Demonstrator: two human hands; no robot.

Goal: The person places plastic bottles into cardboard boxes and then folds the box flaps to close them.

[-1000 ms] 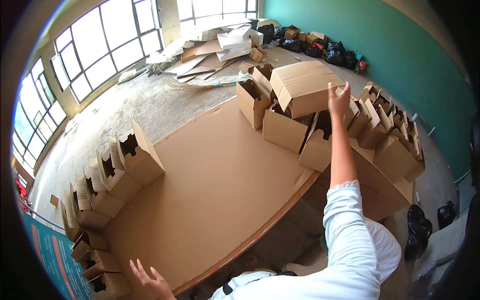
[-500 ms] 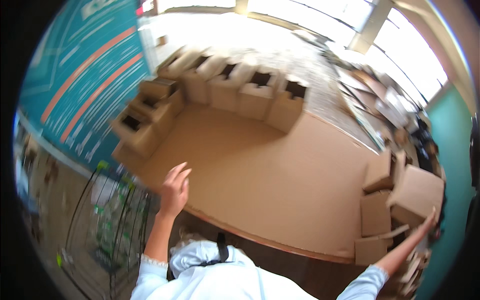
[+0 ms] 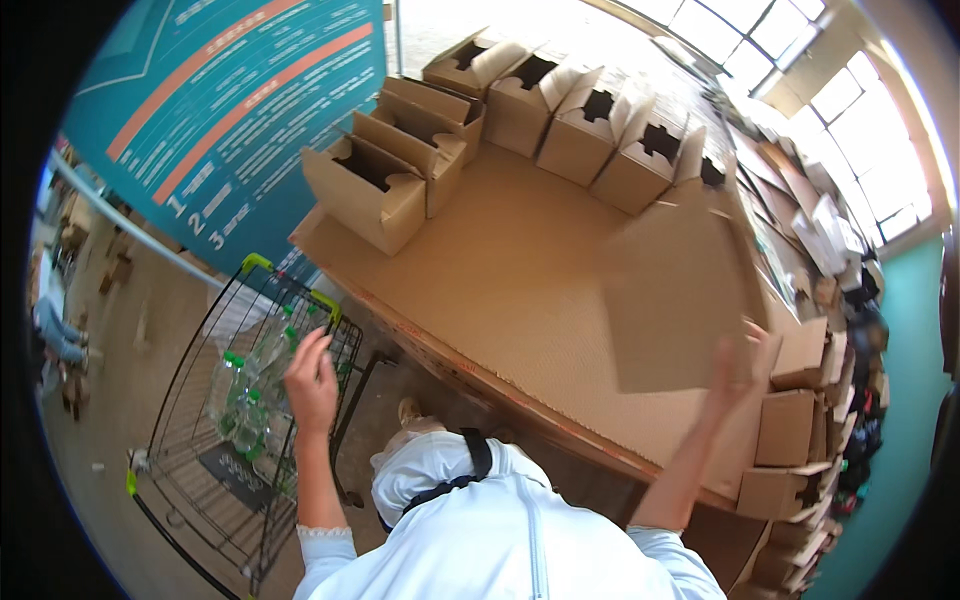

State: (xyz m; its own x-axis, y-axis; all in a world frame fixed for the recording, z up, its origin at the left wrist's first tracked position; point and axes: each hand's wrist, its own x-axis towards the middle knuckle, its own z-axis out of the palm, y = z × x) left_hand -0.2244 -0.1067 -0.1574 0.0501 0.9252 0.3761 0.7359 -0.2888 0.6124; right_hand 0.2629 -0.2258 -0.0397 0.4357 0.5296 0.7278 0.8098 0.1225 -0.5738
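A brown cardboard box (image 3: 675,300), smeared by motion, is tilted over the right part of the cardboard-covered table (image 3: 500,300). My right hand (image 3: 740,370) grips it at its near right corner; part of the fingers is blurred. My left hand (image 3: 312,380) hangs free beside the shopping cart (image 3: 200,480), its fingers loosely apart and nothing in them. Below and left of that hand, several clear plastic bottles (image 3: 245,410) with green caps lie in the cart.
Open-topped cardboard boxes (image 3: 365,195) line the table's left and far edges. More boxes (image 3: 790,430) are stacked along the right side. A teal printed board (image 3: 230,110) stands at the left. Beyond the table's far right lie flattened cardboard pieces (image 3: 780,190).
From the stack at the right, my right hand has brought a box inward over the table. The view has turned right, and more of the cart shows. My left hand stays free.
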